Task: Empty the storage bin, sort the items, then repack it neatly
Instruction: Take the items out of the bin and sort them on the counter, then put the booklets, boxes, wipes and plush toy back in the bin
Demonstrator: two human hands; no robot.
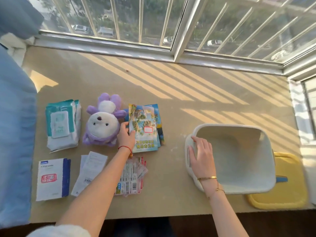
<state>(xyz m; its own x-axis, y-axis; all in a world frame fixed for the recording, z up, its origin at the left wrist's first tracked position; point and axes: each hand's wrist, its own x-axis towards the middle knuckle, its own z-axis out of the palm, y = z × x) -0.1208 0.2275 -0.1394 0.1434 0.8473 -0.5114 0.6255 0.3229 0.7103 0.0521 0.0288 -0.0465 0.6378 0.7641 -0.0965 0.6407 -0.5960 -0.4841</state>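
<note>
The left hand point(125, 136) pinches the near-left corner of a stack of glossy colourful booklets point(145, 129) — yellow Chinese characters run along the top cover's near edge, beside a red-framed blank label. The right hand point(200, 152) rests with relaxed fingers over the left rim of the white plastic storage bin point(239, 161), which sits empty — its yellow lid point(283, 199) lies beyond it. Left of the pinching fingers sits a purple-and-white plush toy point(102, 122); writing elsewhere is too small to read.

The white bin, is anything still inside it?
Empty. The white bin shows only its bare inside; the right hand rests on its rim.
</note>
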